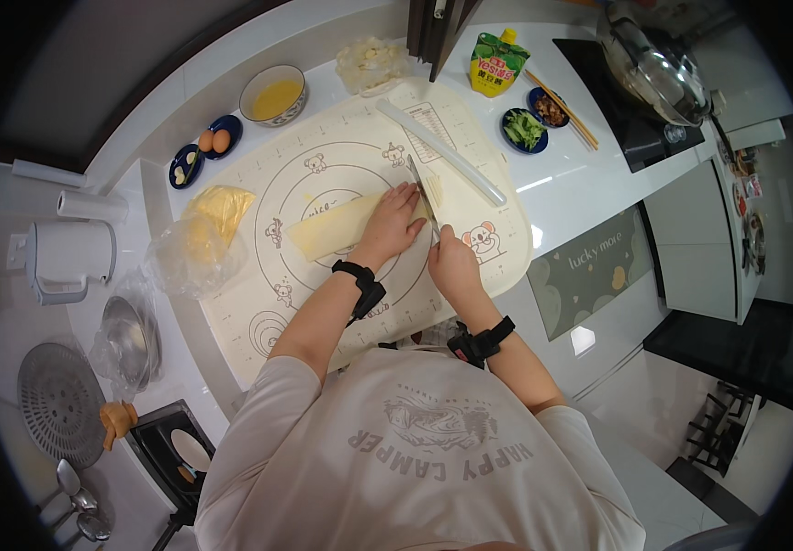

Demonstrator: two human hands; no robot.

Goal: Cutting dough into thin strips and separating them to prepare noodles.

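My left hand (392, 222) lies on a long folded sheet of pale yellow dough (338, 224), pressing it down with fingertips beside the knife blade. My right hand (453, 258) grips the handle of a kitchen knife (425, 193), its blade across the dough's right end. Thin cut dough strips (435, 189) lie just right of the blade. All of this is on a cream silicone kneading mat (245, 182) printed with circles and koalas. A translucent white rolling pin (441, 151) rests diagonally on the mat, up and right of the knife.
Behind the mat stand a bowl of yellow liquid (276, 96) and a blue dish of eggs (220, 141). Plastic-wrapped yellow dough (220, 210) lies left. A sauce pouch (498, 63), a dish of chopped greens (525, 131) and chopsticks (565, 113) are right, near a steel pan (654, 65).
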